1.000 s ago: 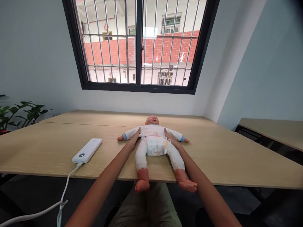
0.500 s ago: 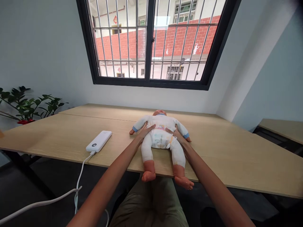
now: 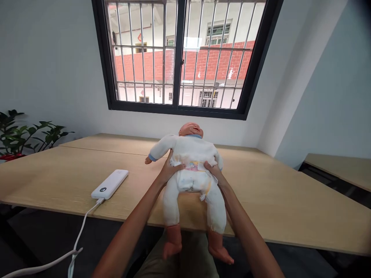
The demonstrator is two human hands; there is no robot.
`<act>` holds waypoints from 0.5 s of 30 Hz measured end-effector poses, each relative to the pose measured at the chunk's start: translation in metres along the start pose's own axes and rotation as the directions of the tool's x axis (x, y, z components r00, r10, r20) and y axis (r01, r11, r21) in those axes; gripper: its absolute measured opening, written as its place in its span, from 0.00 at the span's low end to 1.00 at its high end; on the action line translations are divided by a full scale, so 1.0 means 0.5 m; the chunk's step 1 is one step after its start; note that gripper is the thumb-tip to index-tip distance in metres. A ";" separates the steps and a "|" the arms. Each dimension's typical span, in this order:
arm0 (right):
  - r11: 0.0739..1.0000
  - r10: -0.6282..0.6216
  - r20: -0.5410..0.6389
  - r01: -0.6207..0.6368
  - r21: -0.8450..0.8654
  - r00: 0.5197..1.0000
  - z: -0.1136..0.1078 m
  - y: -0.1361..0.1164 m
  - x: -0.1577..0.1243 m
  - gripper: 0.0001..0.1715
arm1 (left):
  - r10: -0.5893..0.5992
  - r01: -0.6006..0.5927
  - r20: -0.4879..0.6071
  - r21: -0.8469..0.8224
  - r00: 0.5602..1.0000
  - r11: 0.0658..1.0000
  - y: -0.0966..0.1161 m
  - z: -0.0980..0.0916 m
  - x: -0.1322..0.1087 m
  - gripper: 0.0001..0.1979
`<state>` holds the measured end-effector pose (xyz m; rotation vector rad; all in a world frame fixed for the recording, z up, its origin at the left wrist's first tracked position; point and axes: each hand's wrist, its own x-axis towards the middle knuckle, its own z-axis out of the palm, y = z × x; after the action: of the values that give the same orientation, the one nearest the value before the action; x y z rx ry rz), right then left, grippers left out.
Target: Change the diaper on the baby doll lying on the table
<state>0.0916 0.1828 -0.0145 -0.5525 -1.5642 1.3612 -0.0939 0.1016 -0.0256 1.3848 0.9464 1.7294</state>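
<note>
A baby doll (image 3: 193, 150) in a white long-sleeved top with blue cuffs, white leggings and a diaper (image 3: 193, 180) is face up at the table's near side. Its upper body is raised and its feet hang past the edge. My left hand (image 3: 169, 168) grips the doll's waist on the left, thumb across the front. On the other side, my right hand (image 3: 216, 170) holds the waist in the same manner. The fingers behind the doll's back are hidden.
A white power bank (image 3: 110, 184) with a cable (image 3: 84, 224) plugged in lies left on the wooden table (image 3: 266, 193). A potted plant (image 3: 29, 133) stands at the far left. Behind the table is a barred window (image 3: 176, 109). Another table (image 3: 339, 166) is at the right.
Both hands have lifted the doll's upper body and brought it closer to me. Its head shows more, and its feet hang lower over the edge. The view has shifted slightly upward and right.
</note>
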 end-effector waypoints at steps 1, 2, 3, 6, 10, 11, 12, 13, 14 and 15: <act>0.998 0.019 0.044 -0.021 0.056 0.999 0.003 -0.011 -0.013 0.49 | 0.007 -0.007 0.003 -0.008 1.000 1.000 0.009 0.003 -0.010 0.58; 0.994 0.031 0.084 -0.040 0.100 0.996 0.005 -0.023 -0.027 0.50 | 0.012 -0.012 0.007 -0.014 1.000 1.000 0.018 0.005 -0.020 0.58; 0.991 0.036 0.112 -0.050 0.125 0.993 0.007 -0.035 -0.041 0.51 | 0.020 -0.019 0.014 -0.018 1.000 1.000 0.027 0.008 -0.030 0.59; 0.981 0.026 0.099 -0.045 0.190 0.995 0.008 -0.063 -0.072 0.53 | 0.051 -0.051 0.030 0.005 0.998 0.999 0.058 0.015 -0.059 0.57; 0.944 -0.008 -0.009 0.011 0.330 1.000 -0.004 -0.077 -0.095 0.55 | 0.037 -0.043 0.064 0.091 0.997 0.995 0.098 0.015 -0.097 0.56; 0.945 -0.014 -0.041 0.027 0.326 0.999 -0.008 -0.076 -0.103 0.57 | 0.027 -0.038 0.082 0.136 0.996 0.990 0.107 0.014 -0.108 0.56; 0.952 -0.019 -0.082 0.043 0.303 0.996 -0.012 -0.074 -0.113 0.59 | 0.007 -0.029 0.108 0.201 0.994 0.979 0.115 0.013 -0.119 0.55; 0.961 -0.023 -0.137 0.060 0.269 0.990 -0.015 -0.071 -0.126 0.59 | -0.026 -0.015 0.141 0.283 0.990 0.959 0.125 0.012 -0.132 0.54; 0.969 -0.028 -0.212 0.078 0.233 0.977 -0.018 -0.065 -0.142 0.57 | -0.073 0.002 0.177 0.370 0.982 0.929 0.134 0.011 -0.144 0.52; 0.975 -0.034 -0.298 0.097 0.199 0.954 -0.021 -0.058 -0.160 0.54 | -0.131 0.023 0.209 0.453 0.969 0.891 0.144 0.011 -0.155 0.51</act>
<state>0.1430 0.1142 -0.0171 -0.5377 -1.1725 1.3092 -0.0819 0.0003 0.0029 1.7713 1.2990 1.2925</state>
